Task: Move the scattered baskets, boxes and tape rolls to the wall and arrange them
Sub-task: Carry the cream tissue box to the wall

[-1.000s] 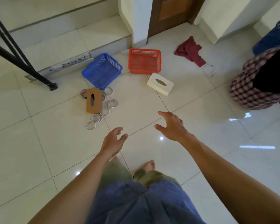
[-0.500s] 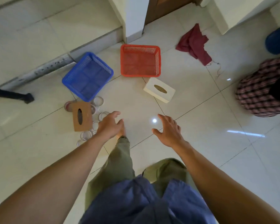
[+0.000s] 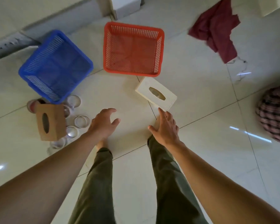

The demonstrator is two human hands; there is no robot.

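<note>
Left hand (image 3: pixel 103 123): arm stretched forward and down, palm to the floor (image 3: pixel 200 97). Fingers spread and lightly bent, thumb out to the right. Holds nothing. In the picture it sits just right of the tape rolls (image 3: pixel 81 121).
Right hand (image 3: pixel 166 128): arm stretched forward, palm down, fingers nearly straight and fanned, thumb out to the left. Holds nothing. Forefinger tip reaches the near corner of the white box (image 3: pixel 168 97); contact cannot be told.
White box: lies flat on the floor, oval slot up, turned at a slant, just in front of the red basket (image 3: pixel 129 73).
Red basket: upright, open side up, near the base of the wall (image 3: pixel 124 5).
Blue basket (image 3: pixel 40 88): upright, left of the red one, turned at an angle, apart from it.
Brown box (image 3: pixel 55 120): slot up, resting over some of the tape rolls, just below the blue basket.
Tape rolls: clear rings lying flat, clustered around the brown box.
Other: dark red cloth (image 3: pixel 217 29) crumpled at upper right; checked fabric (image 3: pixel 275 113) at the right edge.
</note>
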